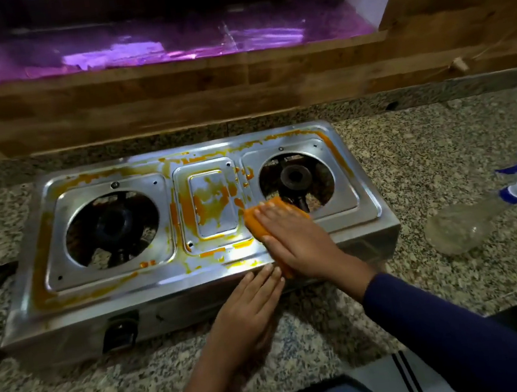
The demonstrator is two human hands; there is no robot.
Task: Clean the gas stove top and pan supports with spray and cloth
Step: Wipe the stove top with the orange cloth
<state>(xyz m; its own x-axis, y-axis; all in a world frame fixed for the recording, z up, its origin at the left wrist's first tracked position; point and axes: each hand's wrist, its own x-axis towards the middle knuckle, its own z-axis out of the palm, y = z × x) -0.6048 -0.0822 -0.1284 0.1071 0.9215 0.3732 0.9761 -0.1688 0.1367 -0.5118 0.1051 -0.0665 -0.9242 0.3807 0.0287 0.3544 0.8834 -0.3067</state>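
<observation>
Fingers (pixel 277 211) of the right hand (pixel 298 239) lie flat and spread on an orange cloth (pixel 255 220), pressing it onto the gas stove top (pixel 162 272) between the raised centre plate (pixel 215 201) and the right burner opening (pixel 296 181). The hand grips nothing; the palm simply bears down on the cloth, which shows at the fingertips and again below the thumb side. The left hand (pixel 248 308) rests open with its fingers straight and together, tips touching the stove's front edge just beside the right wrist, holding nothing.

Orange-yellow smears cover the centre plate, the back rim and the left rim of the steel top. Both burner openings stand without pan supports; the left burner opening (pixel 113 228) is dark inside. A black knob (pixel 119 331) sits on the front panel.

On the speckled granite counter (pixel 440 147), well apart to the right, a clear spray bottle (pixel 468 222) with a blue and white trigger head lies on its side. Behind the stove runs a wood-patterned wall (pixel 173 95) under a purple-lit sill (pixel 167 44).

No writing or brand can be read anywhere.
</observation>
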